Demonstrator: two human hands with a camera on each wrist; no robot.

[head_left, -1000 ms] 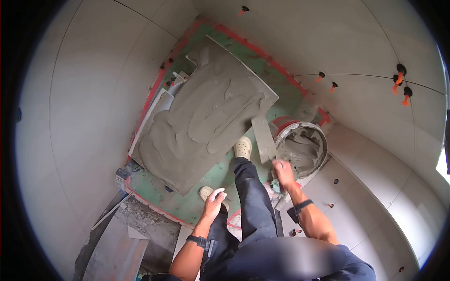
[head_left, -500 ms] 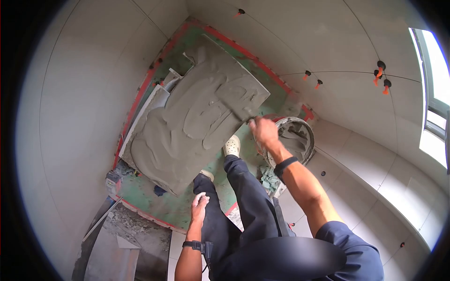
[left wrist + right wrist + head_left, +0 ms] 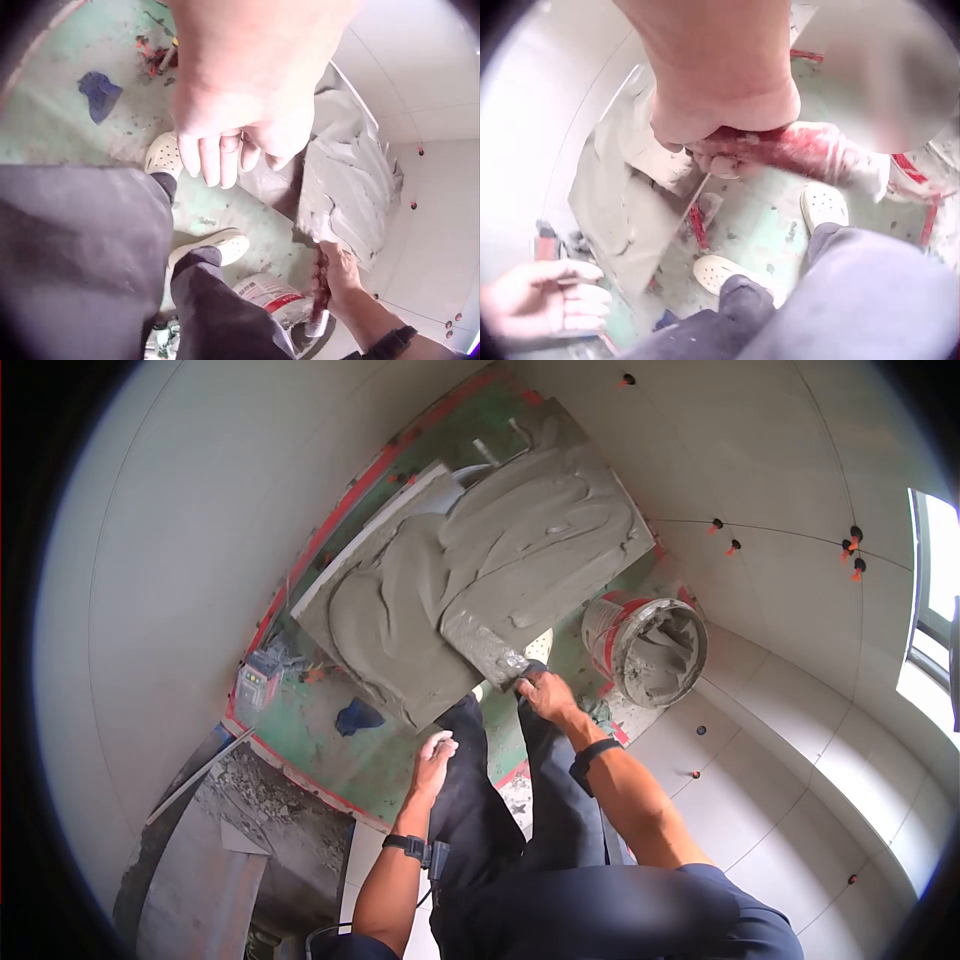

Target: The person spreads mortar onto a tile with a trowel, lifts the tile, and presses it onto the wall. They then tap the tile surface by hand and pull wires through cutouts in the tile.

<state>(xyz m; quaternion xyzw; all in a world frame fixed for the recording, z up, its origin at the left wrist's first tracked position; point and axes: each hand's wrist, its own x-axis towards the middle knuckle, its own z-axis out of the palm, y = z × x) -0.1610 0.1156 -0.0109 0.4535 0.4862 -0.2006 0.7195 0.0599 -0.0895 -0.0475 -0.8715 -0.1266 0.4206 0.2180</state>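
Note:
A large tile point(image 3: 480, 560) covered in wet grey mortar lies tilted on the green floor point(image 3: 330, 745). My right hand point(image 3: 545, 695) grips the red handle point(image 3: 787, 146) of a trowel point(image 3: 482, 643), whose blade lies on the mortar near the tile's near edge. In the left wrist view the right hand point(image 3: 339, 268) and the mortared tile point(image 3: 345, 187) show at the lower right. My left hand point(image 3: 435, 753) hangs by my left thigh with loosely curled fingers point(image 3: 225, 154) and holds nothing; it also appears as the left hand point(image 3: 547, 300) in the right wrist view.
A bucket point(image 3: 650, 645) of mortar stands right of the tile. A blue rag point(image 3: 358, 717) and a yellow device point(image 3: 258, 680) lie on the green floor. Broken rubble point(image 3: 250, 810) sits at the lower left. Tiled walls with orange spacers point(image 3: 852, 550) enclose the corner. My shoes point(image 3: 214, 247) stand beside the tile.
The right hand carried the trowel from the bucket onto the tile's far corner, then drew it back across the mortar to the near edge. The left hand stayed by the thigh.

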